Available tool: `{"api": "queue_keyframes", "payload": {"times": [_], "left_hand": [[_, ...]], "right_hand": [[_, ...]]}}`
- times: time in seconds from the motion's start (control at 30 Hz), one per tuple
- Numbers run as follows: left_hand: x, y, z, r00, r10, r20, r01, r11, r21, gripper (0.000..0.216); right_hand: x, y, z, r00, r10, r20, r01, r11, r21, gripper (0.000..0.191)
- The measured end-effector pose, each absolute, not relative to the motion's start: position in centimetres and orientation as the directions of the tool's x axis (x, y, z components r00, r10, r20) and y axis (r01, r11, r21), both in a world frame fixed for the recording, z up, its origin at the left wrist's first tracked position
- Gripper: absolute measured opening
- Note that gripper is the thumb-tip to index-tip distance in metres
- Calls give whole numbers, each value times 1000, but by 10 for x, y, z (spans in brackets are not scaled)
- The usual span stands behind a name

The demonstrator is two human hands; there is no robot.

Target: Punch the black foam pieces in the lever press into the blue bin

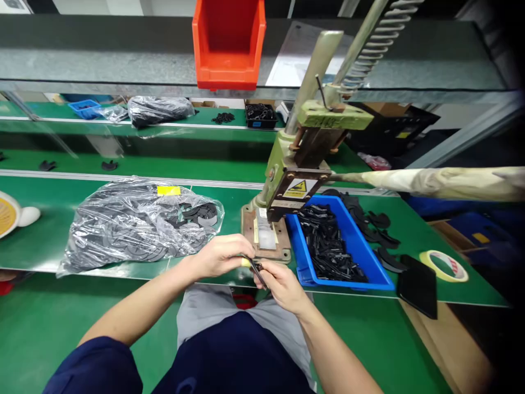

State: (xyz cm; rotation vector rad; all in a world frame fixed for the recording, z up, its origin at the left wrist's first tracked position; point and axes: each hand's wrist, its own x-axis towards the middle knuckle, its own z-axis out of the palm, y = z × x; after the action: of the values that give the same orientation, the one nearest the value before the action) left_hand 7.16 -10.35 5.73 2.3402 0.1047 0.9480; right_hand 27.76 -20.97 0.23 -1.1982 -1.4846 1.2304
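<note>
My left hand (pixel 225 255) and my right hand (pixel 280 283) meet at the front edge of the green bench. Between them is a small dark, narrow part (pixel 257 271), its exact kind too small to make out. The left fingers pinch its upper end, where a bit of yellow shows. Around its lower end the right fingers are closed. Just beyond the hands stands a green hand-lever press (pixel 283 158), with a clear block (pixel 267 238) on its base plate. To the right of the press, a blue bin (pixel 301 262) holds many black parts (pixel 328 241).
A clear plastic bag (pixel 135 224) of dark curved pieces lies left. The press lever (pixel 435 183) sticks out right. Beyond the bin are loose curved pieces (pixel 379 220), a tape roll (pixel 425 258) and a black flat case (pixel 418 287). An orange bin (pixel 227 77) sits on the shelf above.
</note>
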Motion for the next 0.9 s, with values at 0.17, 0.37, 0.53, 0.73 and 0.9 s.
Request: {"api": "queue_keyframes", "payload": {"times": [0.17,0.37,0.53,0.73,0.9], "left_hand": [[62,-103,54,743,84,664,-155,-943,293,20],[52,-97,59,765,86,638,15,-993,116,16],[50,-86,51,762,121,636,59,-991,118,17],[58,-85,60,716,-4,698,-37,-999,33,10],[57,-89,67,735,5,678,-48,-997,60,10]], "right_hand": [[280,-198,4,-40,997,64,216,72,-974,32],[292,-207,1,196,978,69,277,12,-961,34],[314,-211,24,246,946,210,448,81,-891,24],[294,-174,49,-286,895,342,601,445,-664,29],[284,-165,54,-455,834,313,508,531,-678,23]]}}
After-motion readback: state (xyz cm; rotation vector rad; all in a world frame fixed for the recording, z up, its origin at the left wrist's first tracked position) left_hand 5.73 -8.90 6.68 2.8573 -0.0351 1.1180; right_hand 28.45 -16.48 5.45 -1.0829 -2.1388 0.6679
